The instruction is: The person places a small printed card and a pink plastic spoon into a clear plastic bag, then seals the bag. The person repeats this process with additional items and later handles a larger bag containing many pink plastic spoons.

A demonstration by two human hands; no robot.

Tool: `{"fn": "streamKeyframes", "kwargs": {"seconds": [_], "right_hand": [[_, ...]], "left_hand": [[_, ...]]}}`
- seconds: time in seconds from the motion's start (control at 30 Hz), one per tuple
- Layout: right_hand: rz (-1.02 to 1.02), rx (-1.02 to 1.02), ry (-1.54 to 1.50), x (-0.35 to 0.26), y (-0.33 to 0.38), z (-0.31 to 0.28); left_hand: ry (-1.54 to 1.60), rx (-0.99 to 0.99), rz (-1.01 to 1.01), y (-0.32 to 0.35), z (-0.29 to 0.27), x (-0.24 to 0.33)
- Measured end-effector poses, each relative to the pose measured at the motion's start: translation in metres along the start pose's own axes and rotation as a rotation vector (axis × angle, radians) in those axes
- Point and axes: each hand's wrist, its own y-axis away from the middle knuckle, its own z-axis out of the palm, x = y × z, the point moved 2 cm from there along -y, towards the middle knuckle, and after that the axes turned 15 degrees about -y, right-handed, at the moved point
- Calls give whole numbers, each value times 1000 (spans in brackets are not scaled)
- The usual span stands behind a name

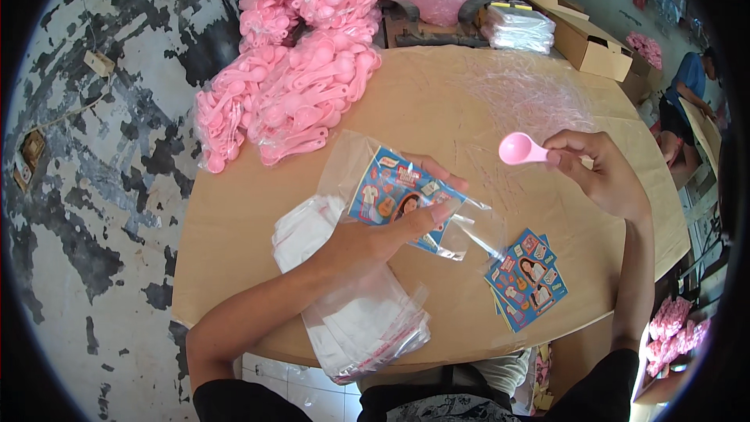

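My left hand (391,230) grips a clear plastic bag (340,168) over the middle of the table, its fingers closed round it. Inside the bag shows a blue printed card (383,195) with small coloured pictures. To the right, my right hand (601,172) pinches the handle of a pink measuring spoon (519,148), bowl toward the left and apart from the bag. A few more blue cards (525,281) lie loosely stacked on the table between my arms. Under my left forearm rests a pile of flat clear bags (359,312).
Large bags of pink spoons (312,94) are heaped at the table's far left. Behind stand a stack of wrapped clear packs (519,27) and an open cardboard box (594,47). Clear plastic strips (531,90) litter the brown tabletop (234,234). Another person (687,86) sits at the far right.
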Motion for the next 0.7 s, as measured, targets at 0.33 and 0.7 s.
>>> {"fn": "streamKeyframes", "kwargs": {"seconds": [0.33, 0.7], "right_hand": [[99, -69, -73, -13, 0, 21], [210, -209, -240, -14, 4, 33]], "left_hand": [[57, 95, 37, -4, -7, -2], [92, 127, 77, -6, -10, -7]]}}
